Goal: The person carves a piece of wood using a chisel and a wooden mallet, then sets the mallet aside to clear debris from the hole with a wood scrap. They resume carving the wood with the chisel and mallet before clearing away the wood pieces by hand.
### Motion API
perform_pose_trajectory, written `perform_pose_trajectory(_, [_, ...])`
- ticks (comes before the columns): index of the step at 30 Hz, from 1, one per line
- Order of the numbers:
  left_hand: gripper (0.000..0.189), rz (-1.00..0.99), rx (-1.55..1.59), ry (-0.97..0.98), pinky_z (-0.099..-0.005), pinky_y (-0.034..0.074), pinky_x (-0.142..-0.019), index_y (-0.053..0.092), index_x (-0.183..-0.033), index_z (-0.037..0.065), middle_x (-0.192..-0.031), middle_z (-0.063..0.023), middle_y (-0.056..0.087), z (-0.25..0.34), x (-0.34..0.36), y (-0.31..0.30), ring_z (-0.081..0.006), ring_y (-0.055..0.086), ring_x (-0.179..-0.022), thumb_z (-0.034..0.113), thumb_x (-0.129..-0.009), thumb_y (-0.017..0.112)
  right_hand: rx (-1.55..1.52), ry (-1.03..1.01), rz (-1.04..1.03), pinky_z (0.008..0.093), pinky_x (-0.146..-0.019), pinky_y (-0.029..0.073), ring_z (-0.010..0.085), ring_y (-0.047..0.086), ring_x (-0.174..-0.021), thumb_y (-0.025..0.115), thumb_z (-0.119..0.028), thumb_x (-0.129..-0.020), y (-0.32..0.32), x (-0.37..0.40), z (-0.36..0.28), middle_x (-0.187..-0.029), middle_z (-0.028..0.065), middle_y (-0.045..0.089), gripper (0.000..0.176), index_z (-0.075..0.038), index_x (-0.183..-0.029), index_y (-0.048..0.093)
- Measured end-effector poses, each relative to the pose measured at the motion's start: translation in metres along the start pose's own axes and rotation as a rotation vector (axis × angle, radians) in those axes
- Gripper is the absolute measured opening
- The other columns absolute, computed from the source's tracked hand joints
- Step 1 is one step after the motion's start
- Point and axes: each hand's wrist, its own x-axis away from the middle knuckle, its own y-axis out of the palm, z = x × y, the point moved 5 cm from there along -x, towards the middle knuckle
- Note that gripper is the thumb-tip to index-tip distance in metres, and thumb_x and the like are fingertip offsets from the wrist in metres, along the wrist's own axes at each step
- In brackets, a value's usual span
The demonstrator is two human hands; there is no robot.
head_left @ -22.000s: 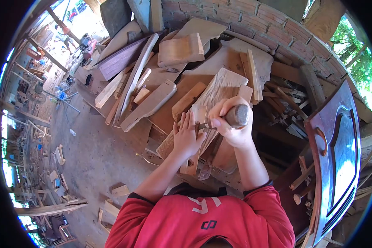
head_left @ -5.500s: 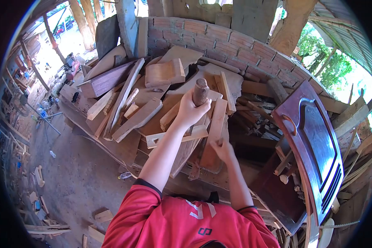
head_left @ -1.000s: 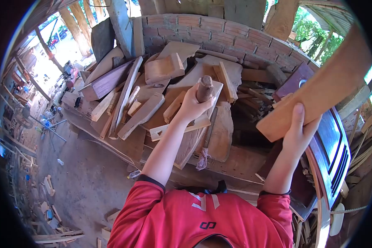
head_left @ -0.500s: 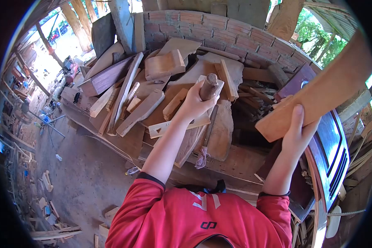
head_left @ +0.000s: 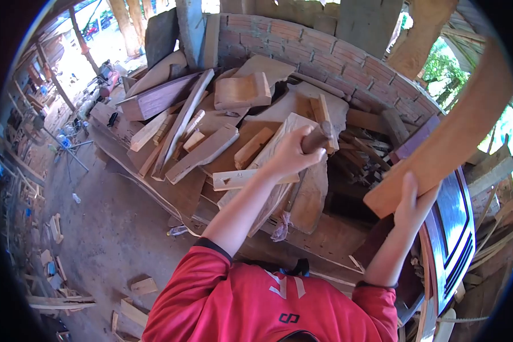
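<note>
My left hand (head_left: pixel 293 153) is closed around a dark, round wooden handle (head_left: pixel 318 138), whose blunt end sticks out past the thumb; whatever its other end joins is hidden. Under that hand lies a pale wooden block (head_left: pixel 280 135) on the pile. On the right, my right hand (head_left: pixel 411 200) grips the lower part of a long, smooth wooden board (head_left: pixel 447 134), thumb pressed on its near face. The board slants up toward the upper right, clear of the bench. A short plank with a dark triangular mark (head_left: pixel 233 179) lies below my left forearm.
A workbench (head_left: pixel 176 196) carries many offcuts, including a scooped wooden block (head_left: pixel 242 94) and a grey-brown plank (head_left: pixel 205 153). Behind it runs a low brick wall (head_left: pixel 302 45). A glossy dark panel (head_left: pixel 450 222) stands at the right. Wood scraps (head_left: pixel 144 286) lie on the floor.
The view has shifted, so the bench sits slightly lower and farther right. My left hand has turned, tipping the handle toward the right. The board stays in my right hand and appears slightly lower.
</note>
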Motion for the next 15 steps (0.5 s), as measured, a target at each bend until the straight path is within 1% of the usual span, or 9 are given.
perform_pose_trajectory(2, [0.025, -0.022, -0.021, -0.038, -0.0299, 0.04, -0.061, 0.052, -0.084, 0.002, -0.07, -0.0051, 0.053, 0.012, 0.002, 0.001, -0.013, 0.048, -0.065, 0.016, -0.07, 0.067, 0.509, -0.082, -0.465, 0.0354, -0.072, 0.046, 0.0257, 0.059, -0.081, 0.067, -0.016, -0.073, 0.023, 0.016, -0.015, -0.086, 0.0186, 0.058, 0.039, 0.002, -0.103, 0.05])
perform_pose_trajectory(5, [0.027, -0.032, 0.039, -0.021, -0.0301, 0.041, -0.066, 0.053, -0.089, 0.002, -0.075, -0.005, 0.055, 0.005, 0.002, 0.0, -0.0123, 0.05, -0.07, 0.015, -0.07, 0.068, 0.784, 0.129, -0.729, 0.0356, -0.072, 0.046, 0.0256, 0.059, -0.083, 0.067, -0.017, -0.073, 0.015, 0.017, -0.002, -0.086, 0.0208, 0.058, 0.041, 0.003, -0.104, 0.049])
perform_pose_trajectory(6, [0.03, -0.055, 0.031, -0.075, -0.0299, 0.042, -0.07, 0.055, -0.094, 0.001, -0.079, -0.0048, 0.056, 0.006, 0.002, -0.002, -0.0114, 0.051, -0.075, 0.013, -0.069, 0.067, 0.656, 0.205, -0.672, 0.0345, -0.074, 0.046, 0.0256, 0.059, -0.085, 0.066, -0.018, -0.075, 0.003, 0.01, 0.001, -0.091, 0.02, 0.058, 0.044, 0.004, -0.109, 0.048])
perform_pose_trajectory(8, [0.03, -0.004, -0.02, -0.02, -0.0294, 0.042, -0.069, 0.054, -0.094, 0.001, -0.079, -0.0045, 0.055, 0.007, 0.001, -0.006, -0.0118, 0.05, -0.073, 0.014, -0.07, 0.068, 0.423, 0.092, -0.363, 0.034, -0.076, 0.045, 0.0268, 0.059, -0.087, 0.066, -0.017, -0.074, -0.022, 0.002, 0.007, -0.099, 0.0174, 0.057, 0.046, 0.004, -0.111, 0.048])
perform_pose_trajectory(9, [0.03, -0.027, 0.002, -0.032, -0.0294, 0.041, -0.069, 0.054, -0.094, 0.002, -0.078, -0.0047, 0.054, 0.007, 0.0, -0.005, -0.0119, 0.049, -0.073, 0.014, -0.07, 0.068, 0.412, 0.088, -0.375, 0.034, -0.076, 0.045, 0.0268, 0.059, -0.087, 0.066, -0.017, -0.074, -0.017, 0.004, 0.01, -0.099, 0.0174, 0.057, 0.046, 0.004, -0.111, 0.048])
perform_pose_trajectory(11, [0.032, -0.046, 0.031, -0.056, -0.0299, 0.041, -0.068, 0.054, -0.095, 0.002, -0.078, -0.0046, 0.054, 0.009, 0.002, -0.004, -0.0126, 0.047, -0.072, 0.016, -0.071, 0.069, 0.1, 0.177, -0.05, 0.0339, -0.077, 0.045, 0.0275, 0.059, -0.088, 0.065, -0.016, -0.073, -0.028, 0.007, 0.016, -0.106, 0.0157, 0.056, 0.048, 0.005, -0.114, 0.048])
perform_pose_trajectory(12, [0.032, -0.038, 0.036, -0.062, -0.0299, 0.041, -0.068, 0.054, -0.095, 0.002, -0.078, -0.0046, 0.054, 0.009, 0.003, -0.004, -0.0126, 0.047, -0.072, 0.016, -0.071, 0.069, 0.104, 0.179, -0.06, 0.0339, -0.077, 0.045, 0.0275, 0.059, -0.088, 0.065, -0.016, -0.073, -0.03, 0.008, 0.02, -0.106, 0.0157, 0.056, 0.048, 0.005, -0.114, 0.048])
perform_pose_trajectory(14, [0.032, -0.072, 0.018, -0.084, -0.0289, 0.041, -0.07, 0.054, -0.095, 0.002, -0.079, -0.0034, 0.054, 0.009, 0.003, -0.005, -0.0119, 0.048, -0.074, 0.015, -0.071, 0.069, 0.585, -0.248, -0.467, 0.0335, -0.076, 0.045, 0.0265, 0.059, -0.086, 0.065, -0.013, -0.071, -0.011, 0.012, 0.015, -0.099, 0.0157, 0.058, 0.046, 0.005, -0.11, 0.049])
perform_pose_trajectory(15, [0.032, -0.07, 0.013, -0.087, -0.0289, 0.041, -0.07, 0.054, -0.095, 0.002, -0.079, -0.0034, 0.054, 0.008, 0.005, -0.006, -0.0119, 0.048, -0.074, 0.015, -0.071, 0.069, 0.697, 0.192, -0.824, 0.0325, -0.074, 0.045, 0.0256, 0.06, -0.082, 0.064, -0.011, -0.068, 0.004, 0.015, 0.013, -0.089, 0.0141, 0.06, 0.044, 0.006, -0.106, 0.051])
